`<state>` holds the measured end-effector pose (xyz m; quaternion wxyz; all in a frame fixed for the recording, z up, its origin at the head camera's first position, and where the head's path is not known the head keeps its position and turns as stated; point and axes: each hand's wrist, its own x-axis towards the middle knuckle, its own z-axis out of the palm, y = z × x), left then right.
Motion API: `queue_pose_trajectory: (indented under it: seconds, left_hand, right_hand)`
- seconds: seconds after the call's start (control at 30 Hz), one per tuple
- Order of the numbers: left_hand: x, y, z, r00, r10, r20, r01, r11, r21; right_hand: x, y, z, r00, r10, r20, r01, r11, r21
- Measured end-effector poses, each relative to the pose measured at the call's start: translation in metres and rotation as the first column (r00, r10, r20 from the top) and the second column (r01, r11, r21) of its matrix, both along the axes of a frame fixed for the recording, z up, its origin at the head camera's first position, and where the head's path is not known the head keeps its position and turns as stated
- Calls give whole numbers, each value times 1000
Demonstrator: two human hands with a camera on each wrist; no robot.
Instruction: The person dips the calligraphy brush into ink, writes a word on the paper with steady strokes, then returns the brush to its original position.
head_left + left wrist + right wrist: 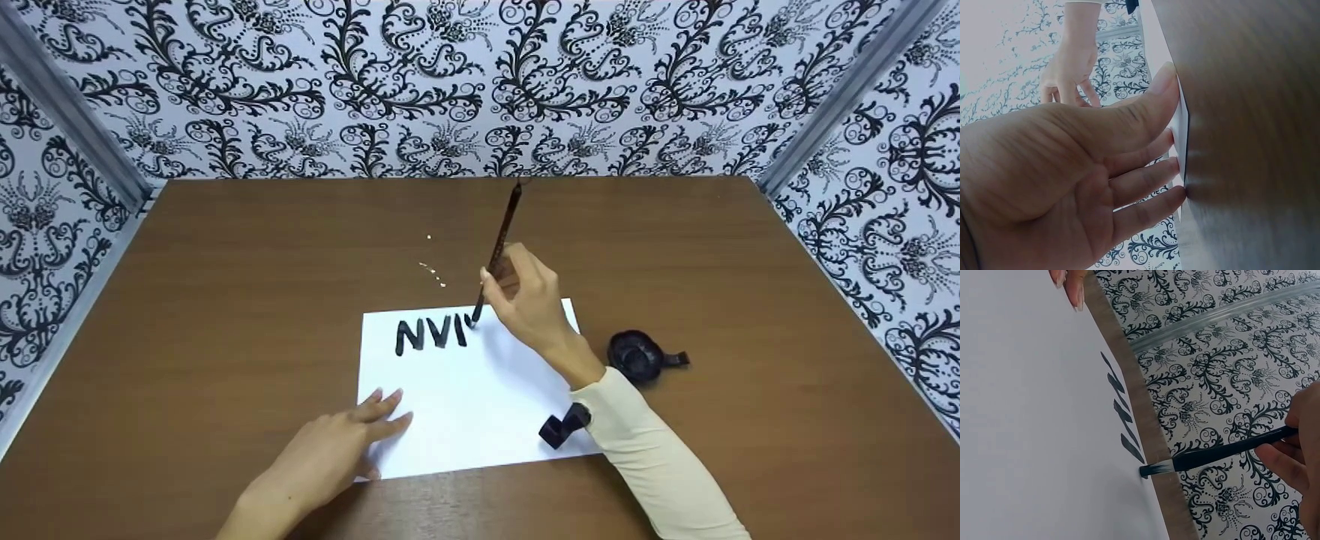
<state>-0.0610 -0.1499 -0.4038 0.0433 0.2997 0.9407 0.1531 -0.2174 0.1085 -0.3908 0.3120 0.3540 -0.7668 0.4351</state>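
Observation:
A paintbrush (505, 229), dark-handled, is pinched between the thumb and fingers of my right hand (532, 304). Its bristles (1156, 468), pale with a black tip, touch the white sheet of paper (465, 405) near the top edge. Bold black letters (431, 334) reading "NVI" run along the upper left of the sheet, with a short new stroke under the brush tip. My left hand (330, 454) rests on the lower left corner of the paper, fingers spread. In the left wrist view the thumb (1157, 95) and fingertips lie along the paper's edge.
A small black dish with a short handle (637, 356) stands right of the paper, beside my right forearm. Small white specks (433, 271) lie on the brown wooden table (225, 300) beyond the sheet. Patterned black-and-white walls (450, 90) enclose the back and sides.

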Motion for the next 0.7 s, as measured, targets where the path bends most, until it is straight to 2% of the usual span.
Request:
queue_pose_trajectory:
  seconds: [0.23, 0.7]
  left_hand:
    - [0, -1, -1, 1000, -8, -5, 8, 1000, 1]
    - [0, -1, 0, 1000, -1, 3, 1, 1000, 0]
  right_hand:
    - [2, 1, 2, 1000, -1, 30, 1, 1000, 17]
    - [3, 1, 6, 1000, -7, 19, 5, 998, 56]
